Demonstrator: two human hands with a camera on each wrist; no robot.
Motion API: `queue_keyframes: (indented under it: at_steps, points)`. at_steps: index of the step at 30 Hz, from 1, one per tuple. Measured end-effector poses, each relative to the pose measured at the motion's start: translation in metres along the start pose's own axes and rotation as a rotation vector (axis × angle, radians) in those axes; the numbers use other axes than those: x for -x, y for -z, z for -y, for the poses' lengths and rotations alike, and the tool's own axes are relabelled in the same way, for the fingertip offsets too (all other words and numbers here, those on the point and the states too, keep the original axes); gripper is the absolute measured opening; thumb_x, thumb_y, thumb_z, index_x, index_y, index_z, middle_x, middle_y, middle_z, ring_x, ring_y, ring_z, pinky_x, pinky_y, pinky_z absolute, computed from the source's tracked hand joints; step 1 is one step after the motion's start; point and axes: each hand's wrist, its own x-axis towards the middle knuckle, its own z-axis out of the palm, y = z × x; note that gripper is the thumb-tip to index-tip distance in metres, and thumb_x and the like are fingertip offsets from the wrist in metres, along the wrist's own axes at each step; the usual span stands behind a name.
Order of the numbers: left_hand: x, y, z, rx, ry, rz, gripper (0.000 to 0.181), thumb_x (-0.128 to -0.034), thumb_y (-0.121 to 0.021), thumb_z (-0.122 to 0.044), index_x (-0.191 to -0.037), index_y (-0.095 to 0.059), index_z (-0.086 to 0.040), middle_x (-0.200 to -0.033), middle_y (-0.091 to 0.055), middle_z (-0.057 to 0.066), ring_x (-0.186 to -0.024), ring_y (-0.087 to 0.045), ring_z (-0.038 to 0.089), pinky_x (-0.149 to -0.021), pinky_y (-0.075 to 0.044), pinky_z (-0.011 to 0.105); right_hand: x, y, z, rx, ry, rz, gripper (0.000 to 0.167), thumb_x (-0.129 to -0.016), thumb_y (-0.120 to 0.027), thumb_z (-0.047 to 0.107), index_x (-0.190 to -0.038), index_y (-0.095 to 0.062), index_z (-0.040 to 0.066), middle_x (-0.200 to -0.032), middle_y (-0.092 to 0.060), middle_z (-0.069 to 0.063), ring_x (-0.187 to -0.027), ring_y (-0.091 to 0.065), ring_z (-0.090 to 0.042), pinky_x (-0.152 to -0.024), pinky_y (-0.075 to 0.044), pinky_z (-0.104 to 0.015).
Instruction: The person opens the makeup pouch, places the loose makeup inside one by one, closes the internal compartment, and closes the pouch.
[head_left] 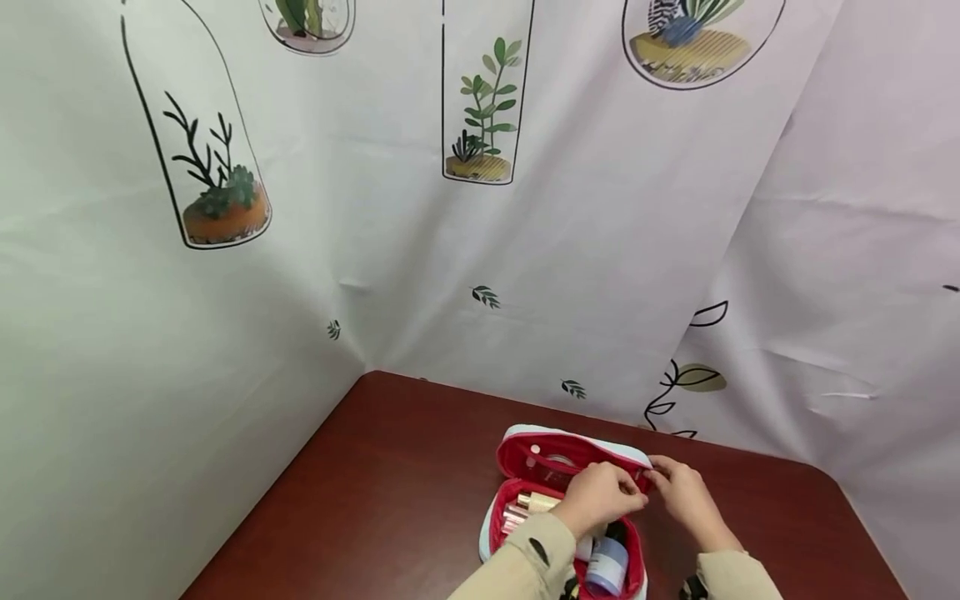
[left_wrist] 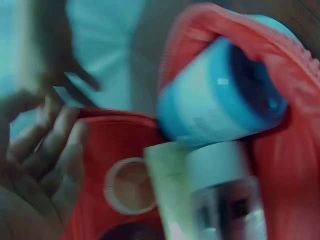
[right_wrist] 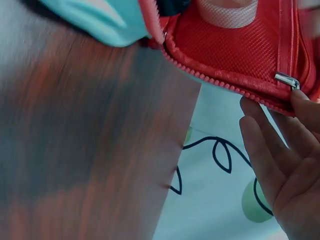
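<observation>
A cosmetic bag [head_left: 517,457] with a red lining and pale blue outside lies open on the table, its lid raised at the back. My right hand [head_left: 686,492] pinches the lid's right corner, the thumb beside a metal zipper pull [right_wrist: 286,80] on the mesh pocket. Over the bag is my left hand [head_left: 600,496], fingers bent near that corner; nothing shows between them. Inside are a blue bottle [left_wrist: 200,95], a pale yellow tube [left_wrist: 167,185] and a clear bottle with a white cap [left_wrist: 215,165]. A round ring-edged item [left_wrist: 108,190] sits behind the lid's mesh.
The dark red-brown table [head_left: 390,467] extends to the left and right of the bag. Behind it hangs a white cloth [head_left: 420,275] printed with plants in jars. Small pink and gold-capped containers [head_left: 513,518] fill the bag's left side.
</observation>
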Motion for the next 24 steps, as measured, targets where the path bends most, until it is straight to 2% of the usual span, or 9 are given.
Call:
queue_keyframes:
  at_steps: [1,5,9,17,20,24]
  points:
    - [-0.001,-0.006,0.002,-0.041,0.034,-0.012,0.012,-0.0763,-0.071,-0.036,-0.072,-0.073,-0.025,-0.063,-0.060,-0.021,-0.060,-0.052,-0.004,-0.053,-0.040,0.016,0.001,-0.003,0.002,-0.006,-0.006,-0.002,0.020,-0.085,-0.058,-0.004,-0.105,-0.061,-0.009,-0.091,-0.064,-0.021,-0.069,-0.053,-0.022,-0.061,-0.044,-0.036]
    - [-0.007,-0.023,0.011,-0.177,0.131,-0.182,0.019,-0.0736,-0.074,-0.039,-0.061,-0.072,-0.025,-0.058,-0.062,-0.016,-0.056,-0.056,0.001,-0.049,-0.042,0.022,0.005,-0.016,0.006,-0.025,-0.004,-0.008,0.020,-0.085,-0.058,-0.004,-0.104,-0.062,-0.007,-0.094,-0.064,-0.021,-0.075,-0.055,-0.024,-0.067,-0.047,-0.040]
    - [-0.009,-0.032,0.017,-0.224,0.133,-0.265,0.027,-0.0700,-0.077,-0.043,-0.053,-0.067,-0.025,-0.051,-0.059,-0.015,-0.052,-0.055,0.004,-0.046,-0.041,0.023,0.007,-0.023,0.007,-0.023,0.018,-0.023,0.020,-0.084,-0.059,-0.004,-0.103,-0.063,-0.007,-0.094,-0.065,-0.019,-0.075,-0.055,-0.023,-0.067,-0.047,-0.039]
    - [-0.012,-0.042,0.013,-0.212,0.096,-0.314,0.021,-0.0734,-0.075,-0.040,-0.061,-0.071,-0.024,-0.057,-0.062,-0.014,-0.054,-0.057,0.005,-0.049,-0.044,0.023,0.009,-0.020,0.004,-0.005,0.018,-0.059,0.017,-0.084,-0.060,-0.003,-0.101,-0.064,-0.003,-0.088,-0.065,-0.015,-0.072,-0.055,-0.020,-0.064,-0.047,-0.037]
    - [-0.014,-0.041,0.010,-0.204,0.064,-0.299,0.020,-0.0745,-0.074,-0.038,-0.059,-0.070,-0.025,-0.056,-0.061,-0.016,-0.053,-0.056,0.003,-0.048,-0.043,0.022,0.010,-0.017,0.003,-0.013,-0.019,-0.078,0.016,-0.083,-0.060,0.000,-0.099,-0.063,-0.001,-0.082,-0.064,-0.011,-0.066,-0.053,-0.018,-0.059,-0.044,-0.034]
    - [-0.018,-0.038,0.003,-0.183,0.054,-0.244,0.032,-0.0750,-0.072,-0.035,-0.047,-0.061,-0.024,-0.044,-0.050,-0.017,-0.046,-0.047,0.001,-0.044,-0.038,0.021,0.011,-0.013,0.001,-0.003,-0.056,-0.102,0.016,-0.083,-0.059,0.003,-0.099,-0.063,-0.001,-0.079,-0.064,-0.008,-0.063,-0.050,-0.016,-0.057,-0.041,-0.032]
